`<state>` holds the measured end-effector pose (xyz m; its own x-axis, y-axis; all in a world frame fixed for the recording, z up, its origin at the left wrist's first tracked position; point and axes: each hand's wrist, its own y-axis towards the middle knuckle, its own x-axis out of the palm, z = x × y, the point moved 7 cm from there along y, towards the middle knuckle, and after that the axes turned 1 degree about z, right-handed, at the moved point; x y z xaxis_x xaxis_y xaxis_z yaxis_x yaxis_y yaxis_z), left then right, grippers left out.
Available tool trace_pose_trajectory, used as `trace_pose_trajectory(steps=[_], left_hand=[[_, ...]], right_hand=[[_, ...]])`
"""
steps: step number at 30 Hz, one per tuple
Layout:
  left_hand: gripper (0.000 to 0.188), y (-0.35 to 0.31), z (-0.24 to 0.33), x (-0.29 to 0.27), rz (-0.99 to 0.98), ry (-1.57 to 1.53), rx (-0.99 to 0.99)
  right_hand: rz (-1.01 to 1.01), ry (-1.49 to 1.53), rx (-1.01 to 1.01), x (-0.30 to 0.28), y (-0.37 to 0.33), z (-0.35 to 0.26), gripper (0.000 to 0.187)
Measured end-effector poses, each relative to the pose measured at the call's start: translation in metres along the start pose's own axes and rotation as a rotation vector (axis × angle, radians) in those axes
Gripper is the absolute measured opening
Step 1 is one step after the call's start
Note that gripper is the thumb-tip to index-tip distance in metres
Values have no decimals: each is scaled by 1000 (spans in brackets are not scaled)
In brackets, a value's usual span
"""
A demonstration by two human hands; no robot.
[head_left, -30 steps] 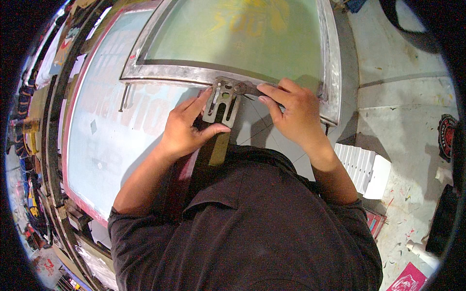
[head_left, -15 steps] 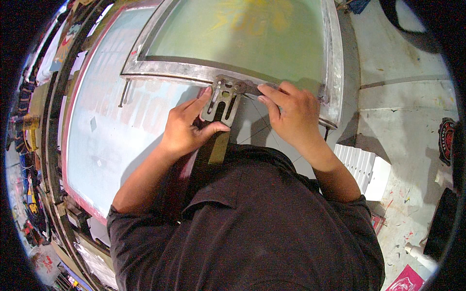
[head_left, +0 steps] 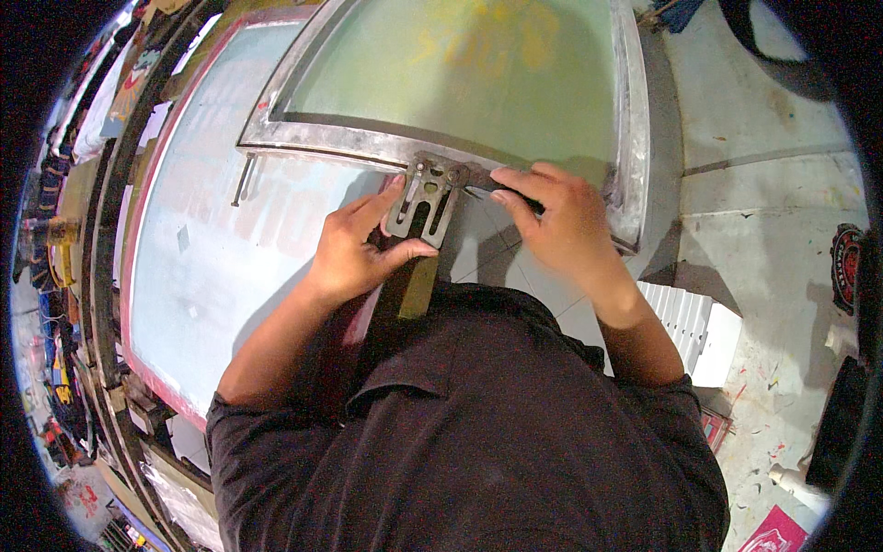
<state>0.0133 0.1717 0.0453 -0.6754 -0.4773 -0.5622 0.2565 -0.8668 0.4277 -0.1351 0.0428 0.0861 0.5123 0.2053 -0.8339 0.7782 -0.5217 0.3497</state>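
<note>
My left hand [head_left: 354, 247] steadies a slotted metal bracket [head_left: 425, 201], its fingers along the left side and its thumb at the lower end. The bracket joins the near edge of a grey metal screen-printing frame [head_left: 331, 152] with greenish mesh. Pinched in my right hand [head_left: 575, 221] is a dark wrench [head_left: 480, 177], its far end at the bracket's upper right bolt. My right fingers partly hide the handle. Below the bracket a dark and yellowish bar [head_left: 418, 287] runs toward my body.
A second screen [head_left: 202, 267] with pale blue mesh and a reddish border lies at left. Dark rails [head_left: 106, 304] with cluttered shelves stand beyond it. White ridged pieces [head_left: 685, 322] sit at right by the pale, paint-specked surface [head_left: 773, 276]. A thin bolt rod [head_left: 244, 179] hangs off the grey frame.
My right hand has shifted slightly right and down, and its fingers sit differently on the wrench handle. The left hand keeps its place on the bracket. The whole view has shifted slightly.
</note>
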Motion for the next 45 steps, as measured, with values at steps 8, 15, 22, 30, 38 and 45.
trace_pose_trajectory(steps=[8, 15, 22, 30, 38, 45], left_hand=[[76, 0, -4, 1, -37, -4, -53], [76, 0, -4, 0, -16, -36, -21], [81, -2, -10, 4, -117, -51, -143], [84, 1, -7, 1, -89, -109, -159], [81, 0, 6, 5, 35, -8, -112], [77, 1, 5, 6, 7, -21, -122]], right_hand=[[58, 116, -4, -14, 21, 3, 21], [-233, 101, 0, 11, 47, 2, 21], [-330, 107, -334, 25, 67, 3, 21], [-176, 67, -426, 28, 57, -1, 17], [-125, 61, -494, 28, 54, -3, 17], [-172, 134, -525, 31, 56, 0, 17]])
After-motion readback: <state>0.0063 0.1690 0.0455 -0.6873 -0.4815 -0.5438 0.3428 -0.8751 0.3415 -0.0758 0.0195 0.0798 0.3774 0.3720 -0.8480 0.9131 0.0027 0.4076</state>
